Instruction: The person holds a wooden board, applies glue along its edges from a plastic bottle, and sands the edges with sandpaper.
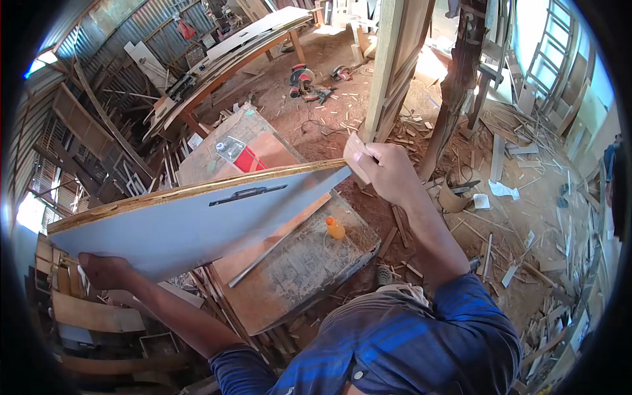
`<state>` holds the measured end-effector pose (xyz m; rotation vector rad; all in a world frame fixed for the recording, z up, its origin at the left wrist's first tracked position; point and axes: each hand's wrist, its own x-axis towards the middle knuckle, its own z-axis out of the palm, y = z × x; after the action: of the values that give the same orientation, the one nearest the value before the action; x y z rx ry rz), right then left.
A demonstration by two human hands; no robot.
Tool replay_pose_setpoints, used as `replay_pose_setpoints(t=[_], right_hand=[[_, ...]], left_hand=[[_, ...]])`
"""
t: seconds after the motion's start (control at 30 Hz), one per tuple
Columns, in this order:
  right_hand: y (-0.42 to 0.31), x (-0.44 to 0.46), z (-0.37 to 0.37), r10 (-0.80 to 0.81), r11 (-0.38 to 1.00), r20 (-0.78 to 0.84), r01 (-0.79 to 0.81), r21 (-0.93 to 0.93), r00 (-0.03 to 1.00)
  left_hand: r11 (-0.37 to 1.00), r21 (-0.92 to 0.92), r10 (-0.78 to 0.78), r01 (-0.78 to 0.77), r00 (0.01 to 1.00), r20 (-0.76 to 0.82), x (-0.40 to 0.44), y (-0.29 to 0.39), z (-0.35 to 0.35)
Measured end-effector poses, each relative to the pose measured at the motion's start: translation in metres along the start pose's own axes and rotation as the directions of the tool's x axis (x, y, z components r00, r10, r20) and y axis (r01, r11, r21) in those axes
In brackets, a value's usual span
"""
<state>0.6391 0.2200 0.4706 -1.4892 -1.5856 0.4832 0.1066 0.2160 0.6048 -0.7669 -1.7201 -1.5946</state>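
A long board with a pale grey-white face and a raw wood edge [191,224] hangs tilted above the workbench [296,263]. A dark slotted metal fitting [247,194] sits in its face. My left hand [105,271] is closed on the board's lower left corner. At the board's right end my right hand [388,170] is closed on a folded tan piece, perhaps sandpaper [356,157], pressed against the corner. Below the board, an orange bottle [335,228] and a thin metal strip [262,261] rest on the bench.
Behind the board a clear bottle with a red label [240,154] lies on the bench. Red power tools [303,82] stand on the dirt floor. A wooden post [388,72] rises ahead; wood scraps litter the right. A long table [230,62] stands at the back left.
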Motion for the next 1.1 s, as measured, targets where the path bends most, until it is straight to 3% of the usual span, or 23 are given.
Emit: replay_pose_setpoints(t=[0.2, 0.3, 0.4, 0.5, 0.7, 0.8, 0.9, 1.0, 1.1], right_hand=[[-0.04, -0.016, -0.015, 0.018, 0.99, 0.021, -0.021, 0.142, 1.0], [-0.021, -0.022, -0.009, -0.258, 0.956, -0.118, 0.237, -0.171, 0.959], [-0.018, -0.033, 0.012, -0.434, 0.895, -0.192, 0.397, -0.202, 0.88], [-0.033, -0.051, 0.035, -0.554, 0.825, -0.202, 0.499, -0.265, 0.808], [-0.042, -0.067, 0.034, -0.593, 0.805, -0.197, 0.577, -0.136, 0.781], [-0.031, -0.047, 0.019, -0.397, 0.916, -0.289, 0.397, -0.064, 0.871], [-0.014, -0.027, 0.023, -0.404, 0.914, -0.245, 0.377, -0.154, 0.881], [-0.031, -0.045, 0.044, -0.535, 0.844, -0.224, 0.502, -0.19, 0.815], [-0.041, -0.055, 0.032, -0.578, 0.815, -0.169, 0.558, -0.153, 0.798]], left_hand=[[0.992, -0.088, -0.099, 0.095, 0.994, -0.048, -0.008, 0.008, 0.002], [0.999, -0.046, -0.021, 0.019, 0.999, -0.045, -0.004, -0.005, 0.002], [0.999, -0.023, -0.046, 0.045, 0.998, -0.042, -0.003, -0.006, 0.003], [0.99, -0.135, -0.055, 0.048, 0.997, -0.051, -0.009, 0.003, 0.002], [0.996, -0.081, 0.022, -0.026, 0.999, -0.049, -0.004, -0.009, 0.001], [0.998, -0.065, 0.006, -0.008, 0.999, -0.039, -0.008, 0.003, -0.007], [0.992, -0.122, -0.05, 0.043, 0.997, -0.056, -0.008, 0.0, -0.003], [0.992, -0.127, -0.007, -0.002, 0.997, -0.073, -0.011, 0.007, -0.005], [0.992, -0.067, -0.108, 0.106, 0.994, -0.021, -0.001, -0.007, -0.004]])
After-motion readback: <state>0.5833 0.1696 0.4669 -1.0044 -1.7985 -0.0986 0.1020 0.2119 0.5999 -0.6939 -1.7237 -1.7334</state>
